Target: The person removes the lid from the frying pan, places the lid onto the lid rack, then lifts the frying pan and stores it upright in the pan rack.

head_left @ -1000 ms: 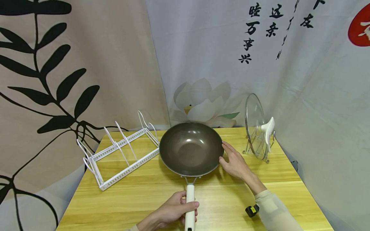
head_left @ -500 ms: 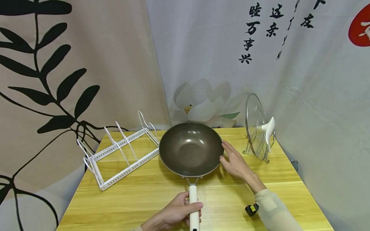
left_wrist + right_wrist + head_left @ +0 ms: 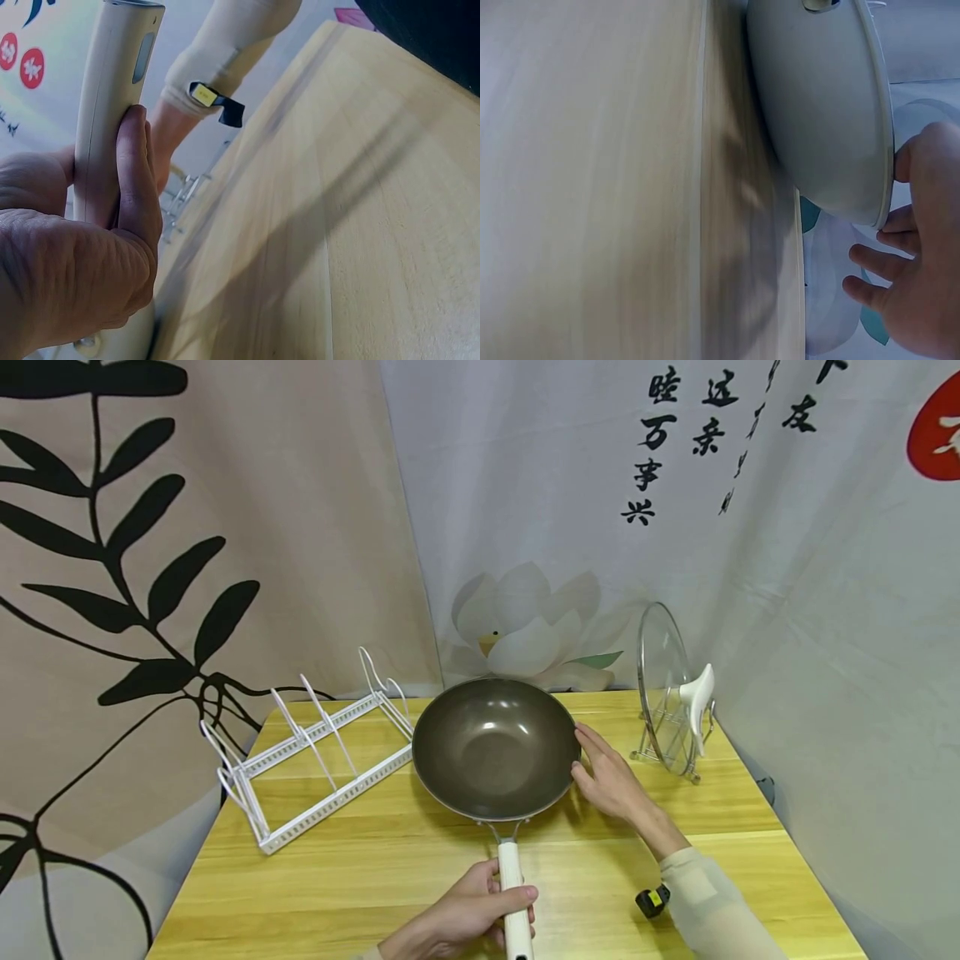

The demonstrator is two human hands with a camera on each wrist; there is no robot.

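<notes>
A wok (image 3: 497, 749) with a dark brown inside faces up at the middle of the table, its handle toward me. My left hand (image 3: 480, 902) grips the cream handle (image 3: 512, 868), thumb across the top; the left wrist view shows fingers curled round this handle (image 3: 101, 112). On the wok's right side my right hand (image 3: 611, 781) touches the rim with its fingertips. From the right wrist, the wok's pale outer wall (image 3: 825, 105) shows, with my right hand (image 3: 922, 255) at the rim and its other fingers spread loosely off it.
A white rack (image 3: 337, 793) with upright dividers lies left of the wok, close to its rim. At the back right a wire stand (image 3: 663, 727) holds a glass lid (image 3: 660, 652) with a white handle (image 3: 697, 697). A small black device (image 3: 652, 902) hangs at my right wrist.
My left hand has swung the handle to the right, turning the wok slightly. The right hand stays at the rim, almost unmoved.
</notes>
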